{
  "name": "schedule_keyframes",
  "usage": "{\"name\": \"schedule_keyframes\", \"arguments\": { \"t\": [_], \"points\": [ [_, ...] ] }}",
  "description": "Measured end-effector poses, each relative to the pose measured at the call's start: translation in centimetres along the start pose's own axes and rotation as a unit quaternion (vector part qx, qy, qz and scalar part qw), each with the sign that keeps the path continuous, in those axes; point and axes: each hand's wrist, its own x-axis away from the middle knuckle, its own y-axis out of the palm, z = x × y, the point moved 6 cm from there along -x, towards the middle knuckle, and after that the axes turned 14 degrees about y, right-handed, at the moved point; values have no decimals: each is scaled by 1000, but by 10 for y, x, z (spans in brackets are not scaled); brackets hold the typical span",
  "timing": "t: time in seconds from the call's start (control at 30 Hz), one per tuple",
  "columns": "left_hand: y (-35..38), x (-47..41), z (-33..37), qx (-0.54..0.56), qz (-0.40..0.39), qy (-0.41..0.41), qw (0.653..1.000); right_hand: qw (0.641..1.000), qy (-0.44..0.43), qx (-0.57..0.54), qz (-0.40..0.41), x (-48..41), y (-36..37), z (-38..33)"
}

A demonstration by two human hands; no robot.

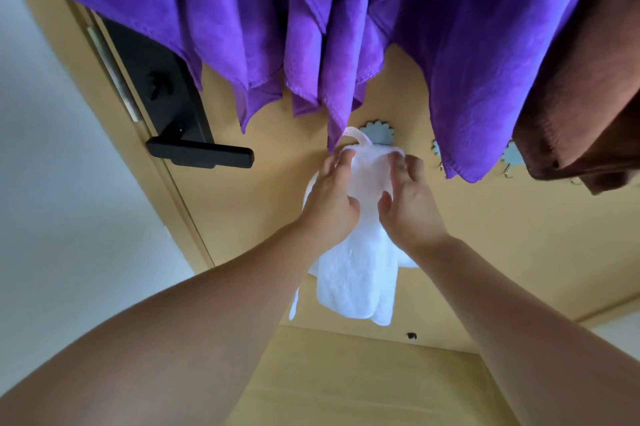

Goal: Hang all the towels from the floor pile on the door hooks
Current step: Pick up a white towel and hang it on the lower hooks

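At the left of the frame the black door handle (201, 151) juts from the tan door (263, 203). Purple towels (311, 27) hang across the top.

Just below centre, the left hand (332, 198) has its grip on the upper left edge of the white towel (360, 280), fingers curled at the cloth's top. The towel hangs flat against the door between both hands, its lower end loose above the floor. Its hanging loop (360, 136) rises from the top edge toward the flower-shaped hook (379, 132). Whether the loop is seated on the prong cannot be told, as the towel covers it.

The right hand (412, 207) lies on the towel's upper right. Its fingers are motion-blurred, so I cannot tell whether its grip is closed or only resting.

To finish well, I would hold the loop open and upright, slide it fully over the prong, then release one hand at a time and check that the weight hangs from the loop.

Further right, two more flower hooks (512, 155) peek out beside the brown towel (588, 96).
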Motion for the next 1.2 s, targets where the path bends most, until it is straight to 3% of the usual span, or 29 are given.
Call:
{"name": "schedule_keyframes", "arguments": {
  "t": [0.17,0.33,0.5,0.73,1.2],
  "points": [
    [21,13,-15,36,-73,-59,995,997,5,34,-62,8,19,16],
    [28,13,-19,62,-98,-79,990,991,29,43,-124,18,43,27],
    [25,40,-26,43,-175,-85,980,965,95,123,-210,39,57,44],
    [3,65,-29,33,-221,-119,967,934,133,201,-263,59,46,32],
    [-78,98,42,27,-252,-64,965,947,165,154,-230,120,-50,-40]
  ]
}}
